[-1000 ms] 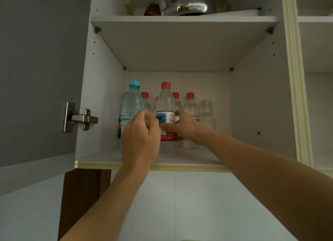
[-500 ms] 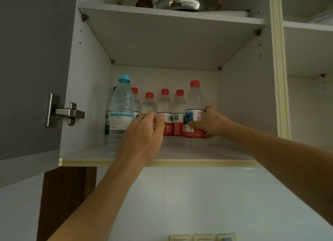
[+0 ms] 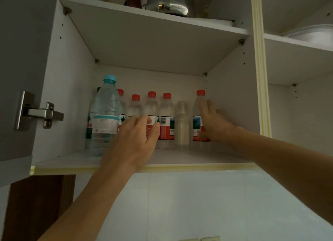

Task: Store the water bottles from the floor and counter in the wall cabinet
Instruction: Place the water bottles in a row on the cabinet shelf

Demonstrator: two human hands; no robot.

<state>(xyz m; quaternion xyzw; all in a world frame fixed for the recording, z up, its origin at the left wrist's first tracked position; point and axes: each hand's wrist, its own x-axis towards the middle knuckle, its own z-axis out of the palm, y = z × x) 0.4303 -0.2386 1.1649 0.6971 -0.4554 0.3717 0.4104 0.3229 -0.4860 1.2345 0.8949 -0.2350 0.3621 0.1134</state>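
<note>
I am reaching both arms up into the open wall cabinet (image 3: pixel 232 100). My right hand (image 3: pixel 215 123) is at about 3 o'clock from the middle of the shelf, beside the bottle (image 3: pixel 199 118) with a red cap that is standing alone at the right end of the row. My fingers are lying almost straight and spread against its side, the fingertips pointing to 11 o'clock; they are not curling around it, so my grip there is wide. I cannot tell if the palm is really pressing on the bottle or is only just beside it.

My left hand (image 3: pixel 134 141) is hovering at 6 o'clock from the row, with the fingers relaxed and a little bent, holding nothing. It is covering the lower parts of two bottles behind it.

On the lower shelf (image 3: pixel 180 158), a big bottle (image 3: pixel 104 114) with a light blue cap is standing upright at 9 o'clock, nearest to the front edge. Behind it four smaller bottles with red caps (image 3: pixel 166 118) are standing in a line along the back wall. Between this line and my right-hand bottle a pale capless bottle (image 3: pixel 182 122) is standing.

On the upper shelf, at 12 o'clock, a shiny metal pot (image 3: pixel 171 5) is sitting. The cabinet door (image 3: pixel 21 60) is open at the left, with its hinge (image 3: pixel 36 112) showing.
</note>
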